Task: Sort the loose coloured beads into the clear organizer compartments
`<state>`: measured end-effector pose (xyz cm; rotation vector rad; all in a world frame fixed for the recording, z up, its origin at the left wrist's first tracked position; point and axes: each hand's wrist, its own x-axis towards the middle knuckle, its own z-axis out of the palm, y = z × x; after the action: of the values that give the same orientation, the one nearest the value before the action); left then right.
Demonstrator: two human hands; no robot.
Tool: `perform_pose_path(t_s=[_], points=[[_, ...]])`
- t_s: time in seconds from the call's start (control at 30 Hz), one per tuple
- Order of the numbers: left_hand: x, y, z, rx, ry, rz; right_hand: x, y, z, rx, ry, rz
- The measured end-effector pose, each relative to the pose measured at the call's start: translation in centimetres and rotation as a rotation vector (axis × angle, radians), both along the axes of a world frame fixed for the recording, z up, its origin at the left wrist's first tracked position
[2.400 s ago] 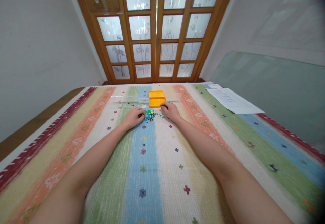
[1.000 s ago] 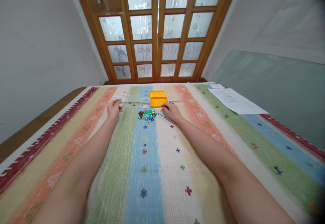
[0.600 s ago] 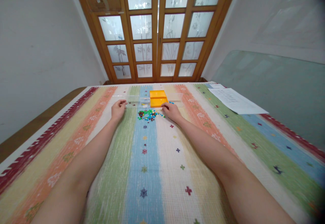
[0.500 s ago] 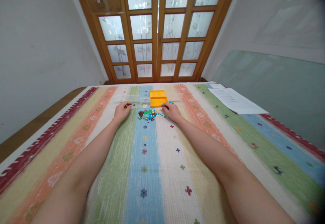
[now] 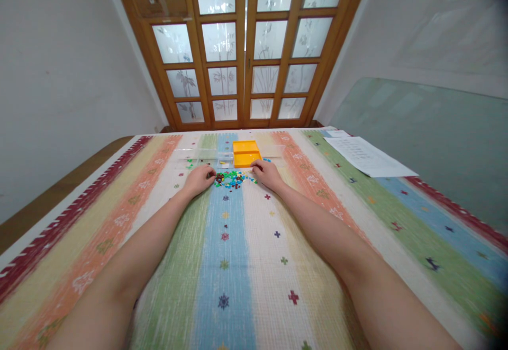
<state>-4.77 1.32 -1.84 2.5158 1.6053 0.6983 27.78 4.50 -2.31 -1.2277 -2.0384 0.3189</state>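
My left hand (image 5: 199,179) is at the left edge of a small heap of tiny coloured pieces (image 5: 230,180), green, blue, dark red and yellow. Its fingertips are curled together at the dark red pieces. Whatever they pinch is too small to make out. At the heap's right side, my right hand (image 5: 267,174) rests with thumb and fingers bent together, just in front of a yellow open box (image 5: 246,145). Any piece in those fingers is hidden. Blue pieces (image 5: 267,160) lie behind the right hand, and green pieces (image 5: 189,163) lie beyond the left.
Left of the yellow box is a clear plastic tray (image 5: 225,155) with a small yellow thing in it. Printed paper sheets (image 5: 367,155) lie at the right on the striped tablecloth (image 5: 236,265). Wood-framed glass doors (image 5: 245,74) stand behind the table.
My left hand has moved right and nearer to me, from beside the clear tray to the heap's left edge. Green pieces it covered now show. My right hand stays about where it was.
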Motion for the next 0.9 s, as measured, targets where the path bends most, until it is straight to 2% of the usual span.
perform_pose_path(t_s=[0.3, 0.43, 0.67, 0.77, 0.9], points=[[0.1, 0.1, -0.1, 0.014, 0.005, 0.042, 0.0, -0.1, 0.1, -0.003, -0.009, 0.002], [0.0, 0.1, -0.2, 0.066, -0.062, 0.054, 0.0, -0.1, 0.1, 0.002, -0.006, 0.005], [0.1, 0.1, -0.4, 0.002, -0.324, 0.170, 0.1, 0.2, -0.3, -0.001, 0.005, 0.007], [-0.1, 0.7, -0.6, -0.057, -0.496, 0.233, 0.1, 0.4, -0.4, -0.009, 0.006, 0.013], [-0.4, 1.6, -1.1, -0.100, -0.754, 0.249, 0.1, 0.4, -0.5, 0.004, 0.010, 0.019]])
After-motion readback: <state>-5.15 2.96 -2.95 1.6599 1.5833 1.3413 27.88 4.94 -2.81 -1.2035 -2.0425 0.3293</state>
